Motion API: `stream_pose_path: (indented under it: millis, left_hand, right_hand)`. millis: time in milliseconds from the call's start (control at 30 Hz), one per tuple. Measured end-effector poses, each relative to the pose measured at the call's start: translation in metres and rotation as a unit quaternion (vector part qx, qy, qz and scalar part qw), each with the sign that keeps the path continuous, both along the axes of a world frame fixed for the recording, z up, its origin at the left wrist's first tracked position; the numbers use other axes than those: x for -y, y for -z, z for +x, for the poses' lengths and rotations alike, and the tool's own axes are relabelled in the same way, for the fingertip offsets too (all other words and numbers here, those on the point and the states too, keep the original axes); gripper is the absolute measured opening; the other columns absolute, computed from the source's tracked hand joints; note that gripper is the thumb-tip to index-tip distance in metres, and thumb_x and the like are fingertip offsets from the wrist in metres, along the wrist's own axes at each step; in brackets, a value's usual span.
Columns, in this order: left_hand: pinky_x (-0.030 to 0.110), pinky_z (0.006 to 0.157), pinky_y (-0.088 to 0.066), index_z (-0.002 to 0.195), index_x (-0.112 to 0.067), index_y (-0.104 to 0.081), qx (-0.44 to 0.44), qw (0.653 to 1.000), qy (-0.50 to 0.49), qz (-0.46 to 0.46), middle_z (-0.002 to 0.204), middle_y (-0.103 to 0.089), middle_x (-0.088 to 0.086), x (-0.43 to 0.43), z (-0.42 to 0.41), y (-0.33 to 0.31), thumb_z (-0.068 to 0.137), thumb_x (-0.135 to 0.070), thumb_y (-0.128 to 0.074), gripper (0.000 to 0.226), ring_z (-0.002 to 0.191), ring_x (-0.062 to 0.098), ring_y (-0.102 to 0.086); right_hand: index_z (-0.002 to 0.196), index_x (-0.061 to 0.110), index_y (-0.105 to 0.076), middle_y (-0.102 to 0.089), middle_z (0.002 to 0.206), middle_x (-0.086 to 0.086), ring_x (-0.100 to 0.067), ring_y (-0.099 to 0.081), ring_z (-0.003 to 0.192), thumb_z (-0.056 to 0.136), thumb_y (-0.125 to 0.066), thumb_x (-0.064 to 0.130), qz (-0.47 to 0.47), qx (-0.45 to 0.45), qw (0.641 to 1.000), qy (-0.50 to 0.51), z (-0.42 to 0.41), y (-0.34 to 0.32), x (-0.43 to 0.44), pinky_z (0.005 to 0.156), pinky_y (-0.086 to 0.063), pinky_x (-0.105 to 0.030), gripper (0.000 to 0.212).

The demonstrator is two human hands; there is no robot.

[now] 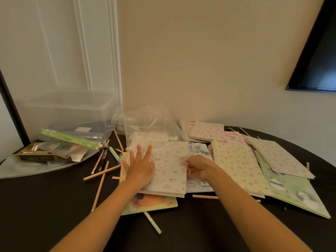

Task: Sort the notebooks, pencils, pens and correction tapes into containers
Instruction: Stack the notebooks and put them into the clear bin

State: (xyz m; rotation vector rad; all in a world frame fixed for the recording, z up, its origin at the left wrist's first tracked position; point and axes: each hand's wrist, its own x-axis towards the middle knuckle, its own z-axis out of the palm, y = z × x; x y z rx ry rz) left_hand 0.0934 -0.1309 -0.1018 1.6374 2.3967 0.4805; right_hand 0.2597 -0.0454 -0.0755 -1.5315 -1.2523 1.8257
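Observation:
A white patterned notebook (171,171) lies half inside a clear plastic bag (151,128) at the table's middle. My left hand (140,166) rests flat on it, fingers spread. My right hand (198,169) pinches the notebook's right edge together with the bag film. Under it lie an orange-and-green notebook (154,202) and a blue one (198,184). More notebooks spread to the right: a yellow spiral one (238,166), a panda one (298,195), and pink ones (207,131) at the back. Wooden pencils (101,184) and green pens (153,223) are scattered on the dark table (54,206).
A clear lidded plastic box (67,110) stands at the back left. In front of it lie a green carton (71,140), a gold-brown box (36,153) and more plastic film. A dark screen (316,59) hangs on the wall at the right.

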Motion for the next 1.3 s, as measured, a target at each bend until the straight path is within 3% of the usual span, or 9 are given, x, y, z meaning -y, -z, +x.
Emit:
stream_pose_path:
  millis: [200,300,433,533,700,833,1033,1200,1300]
  left_hand:
    - [0.048,0.115,0.003,0.149,-0.03,0.007,0.016,1.0,-0.007,0.018,0.156,0.017,0.007,-0.004,0.005,-0.003,0.101,-0.013,-0.02,0.057,0.143,0.03,0.015]
    - [0.045,0.116,0.003,0.149,-0.029,0.01,0.022,0.999,-0.018,0.026,0.155,0.02,0.007,-0.007,0.008,-0.004,0.097,-0.001,-0.025,0.068,0.143,0.029,0.016]
    - [0.045,0.116,0.003,0.147,-0.027,0.017,0.007,1.0,-0.029,0.007,0.153,0.025,0.008,-0.01,0.01,-0.001,0.096,-0.004,-0.036,0.077,0.142,0.028,0.019]
    - [0.046,0.116,0.004,0.146,-0.024,0.021,-0.009,0.999,-0.033,-0.014,0.152,0.028,0.009,-0.01,0.013,-0.002,0.096,-0.022,-0.046,0.083,0.142,0.029,0.021]
    - [0.047,0.116,0.006,0.146,-0.022,0.022,-0.018,0.998,-0.063,-0.008,0.151,0.029,0.011,-0.013,0.019,-0.007,0.097,-0.012,-0.041,0.081,0.141,0.03,0.022]
    - [0.045,0.115,0.007,0.144,-0.021,0.026,-0.008,0.997,-0.071,-0.005,0.15,0.031,0.013,-0.015,0.024,-0.006,0.092,-0.009,-0.051,0.094,0.141,0.032,0.023]
    - [0.046,0.116,0.005,0.146,-0.026,0.02,0.001,0.998,-0.066,-0.018,0.152,0.027,0.012,-0.017,0.027,-0.006,0.095,-0.015,-0.047,0.084,0.142,0.03,0.021]
    - [0.041,0.117,-0.004,0.149,-0.013,-0.01,0.119,0.984,-0.068,0.111,0.157,-0.001,0.011,-0.017,0.032,-0.023,0.097,-0.005,-0.034,0.058,0.145,0.023,0.002]
    - [0.036,0.092,-0.043,0.133,-0.006,-0.045,0.397,0.884,-0.074,0.234,0.124,-0.056,0.015,-0.009,0.044,-0.047,0.101,-0.02,-0.03,0.039,0.112,0.027,-0.053]
  right_hand:
    - [0.107,0.005,-0.059,-0.065,0.087,-0.008,-0.02,-0.061,0.075,0.088,-0.056,0.002,0.065,-0.027,0.996,-0.045,-0.006,0.002,0.006,0.068,-0.054,-0.031,0.019]
    - [0.116,0.001,-0.056,-0.066,0.103,-0.014,-0.03,-0.065,0.093,0.09,-0.05,-0.001,0.073,-0.065,0.995,0.004,-0.004,-0.003,0.004,0.079,-0.055,-0.042,0.027]
    - [0.117,0.003,-0.053,-0.062,0.106,-0.017,-0.037,-0.061,0.102,0.094,-0.045,-0.002,0.09,-0.077,0.988,0.099,0.015,-0.015,-0.006,0.068,-0.052,-0.043,0.025]
    - [0.124,-0.002,-0.05,-0.059,0.118,-0.021,-0.039,-0.057,0.107,0.092,-0.048,-0.003,0.082,-0.083,0.978,0.173,0.037,-0.02,-0.015,0.081,-0.05,-0.049,0.031]
    - [0.13,0.003,-0.045,-0.056,0.123,-0.015,-0.033,-0.055,0.11,0.092,-0.049,0.0,0.07,-0.112,0.954,0.268,0.073,-0.027,-0.023,0.084,-0.048,-0.043,0.038]
    - [0.132,0.006,-0.046,-0.055,0.127,-0.013,-0.033,-0.054,0.114,0.093,-0.047,0.001,0.05,-0.158,0.938,0.305,0.088,-0.033,-0.018,0.087,-0.048,-0.042,0.039]
    - [0.137,0.006,-0.04,-0.051,0.132,-0.013,-0.032,-0.052,0.118,0.095,-0.046,0.002,0.03,-0.219,0.926,0.305,0.088,-0.038,-0.002,0.081,-0.046,-0.037,0.043]
    - [0.134,0.002,-0.041,-0.052,0.132,-0.017,-0.035,-0.051,0.119,0.096,-0.04,-0.004,0.05,-0.293,0.915,0.272,0.068,-0.043,0.006,0.092,-0.045,-0.048,0.039]
    - [0.121,-0.003,-0.046,-0.051,0.13,-0.021,-0.036,-0.05,0.12,0.095,-0.036,-0.009,0.048,-0.343,0.906,0.244,0.051,-0.041,0.009,0.09,-0.043,-0.048,0.029]
